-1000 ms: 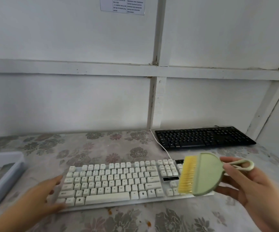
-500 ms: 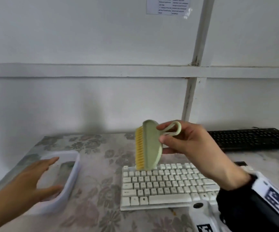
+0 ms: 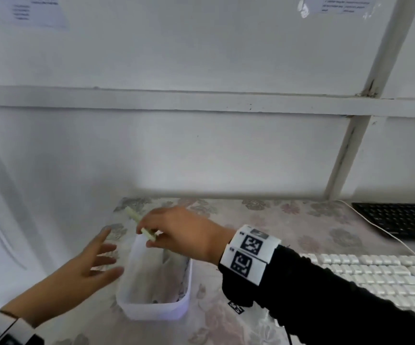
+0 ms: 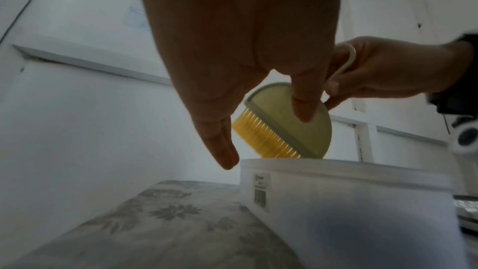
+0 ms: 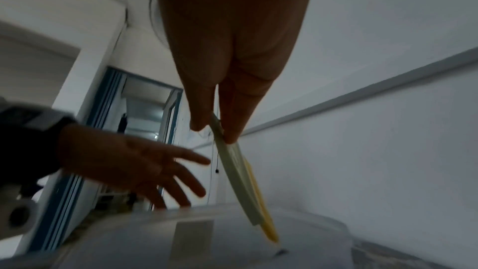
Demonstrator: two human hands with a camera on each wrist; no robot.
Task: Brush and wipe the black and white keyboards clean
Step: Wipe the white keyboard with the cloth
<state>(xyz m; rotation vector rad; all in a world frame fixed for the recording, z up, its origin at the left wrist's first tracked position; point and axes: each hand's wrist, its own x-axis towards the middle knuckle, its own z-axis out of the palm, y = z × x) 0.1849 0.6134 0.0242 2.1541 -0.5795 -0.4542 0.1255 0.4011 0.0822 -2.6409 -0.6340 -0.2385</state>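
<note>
My right hand (image 3: pixel 174 232) pinches the loop handle of a pale green brush (image 4: pixel 292 130) with yellow bristles (image 4: pixel 261 140), holding it over the far end of a white plastic tub (image 3: pixel 151 312). In the right wrist view the brush (image 5: pixel 243 181) hangs edge-on with its bristle end dipping toward the tub (image 5: pixel 181 238). My left hand (image 3: pixel 94 262) is open with fingers spread, just left of the tub's rim, apart from it. The white keyboard (image 3: pixel 380 275) lies at the right, and the black keyboard (image 3: pixel 400 217) sits behind it at the far right.
The table wears a floral cloth (image 3: pixel 263 217) and stands against a white panelled wall (image 3: pixel 176 150). A white cable (image 3: pixel 385 232) runs from the wall past the black keyboard. Something dark lies inside the tub. A doorway (image 5: pixel 147 122) shows in the right wrist view.
My right hand carried the brush leftward from above the white keyboard to over the tub. My left hand left the white keyboard and moved to the tub's left side. My view swung left.
</note>
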